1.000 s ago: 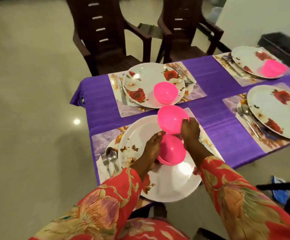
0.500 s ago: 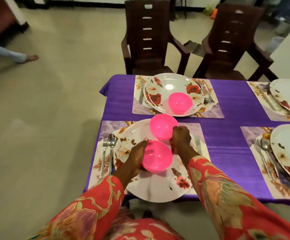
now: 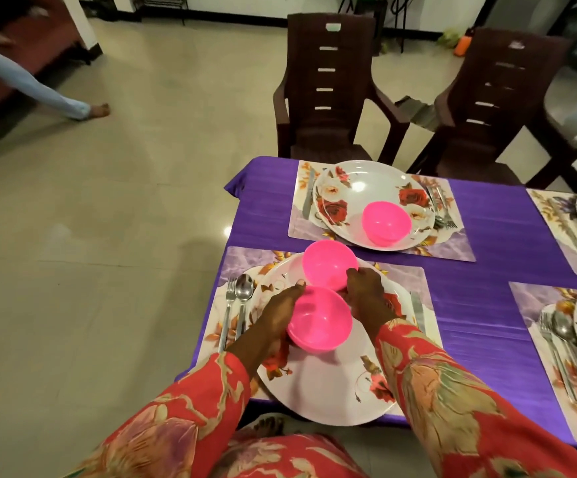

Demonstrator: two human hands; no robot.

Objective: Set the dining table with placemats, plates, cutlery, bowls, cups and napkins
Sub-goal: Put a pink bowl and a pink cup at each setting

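Nowhere readable writing on pink bowls (image 3: pixel 319 322), plate (image 3: pixel 328 391).

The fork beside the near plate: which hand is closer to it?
Left. The left hand holds a pink bowl just right of the fork and spoon. The right hand is farther right, across the plate.

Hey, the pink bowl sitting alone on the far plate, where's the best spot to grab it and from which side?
Pinch the rim of the far pink bowl, thumb inside and fingers outside, coming from above on the near side. It sits upright and open-mouthed at the near edge of the far plate, so the near rim is exposed; the rounded wall looks smooth and probably offers less purchase.
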